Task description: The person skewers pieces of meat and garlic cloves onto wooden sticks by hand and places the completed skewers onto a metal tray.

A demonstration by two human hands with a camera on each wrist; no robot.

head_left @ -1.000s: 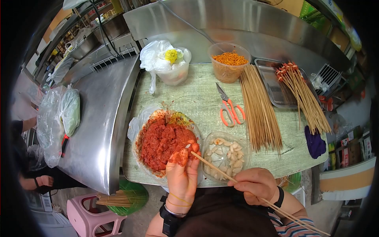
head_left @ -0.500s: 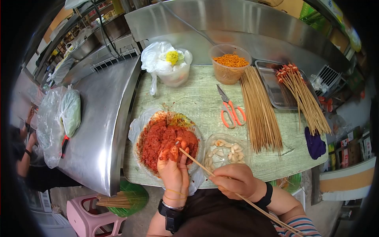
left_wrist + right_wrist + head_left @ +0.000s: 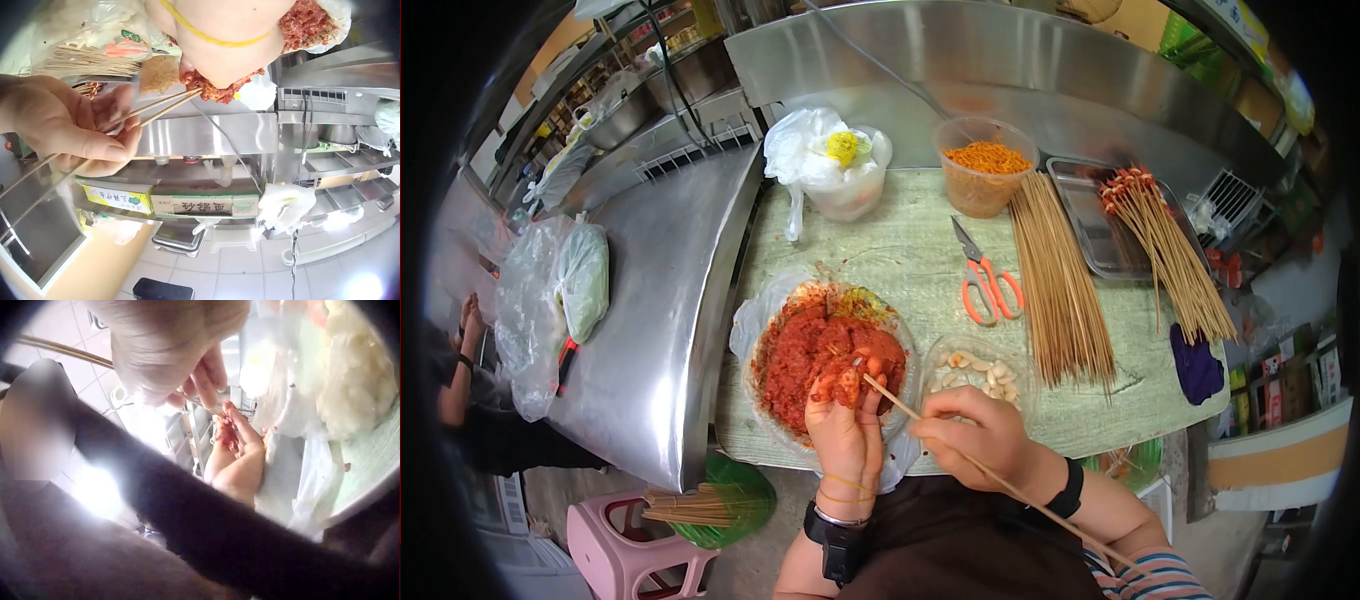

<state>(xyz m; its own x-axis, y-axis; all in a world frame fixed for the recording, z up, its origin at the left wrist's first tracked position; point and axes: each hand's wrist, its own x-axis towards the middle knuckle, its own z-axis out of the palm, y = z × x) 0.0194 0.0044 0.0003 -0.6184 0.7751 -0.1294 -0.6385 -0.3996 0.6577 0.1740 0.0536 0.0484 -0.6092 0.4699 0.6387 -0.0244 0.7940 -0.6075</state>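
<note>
In the head view my left hand [image 3: 845, 440] is over the near edge of a bowl of red marinated meat [image 3: 825, 345]. Its reddened fingers pinch a piece of marinated meat [image 3: 219, 90] at the tips of two thin wooden skewers [image 3: 893, 397]. My right hand [image 3: 980, 435] grips those skewers partway along, and their long ends run back over my forearm. The left wrist view shows both sticks meeting the meat. Under and beyond the right hand, a clear plastic container holds pale pieces like garlic cloves [image 3: 997, 376], partly covered by that hand.
Orange-handled scissors [image 3: 990, 285] lie beside a bundle of bare skewers [image 3: 1060, 280]. A metal tray [image 3: 1090, 230] bears loaded skewers [image 3: 1165, 250]. Behind stand a tub of orange shreds [image 3: 987, 180] and a bagged tub [image 3: 845, 195]. A purple cloth [image 3: 1197, 365] lies at the right edge.
My right hand has moved left and away from my body, bringing the skewers along. My left hand has shifted slightly left, over the meat bowl. Another person's arms have moved at far left.
</note>
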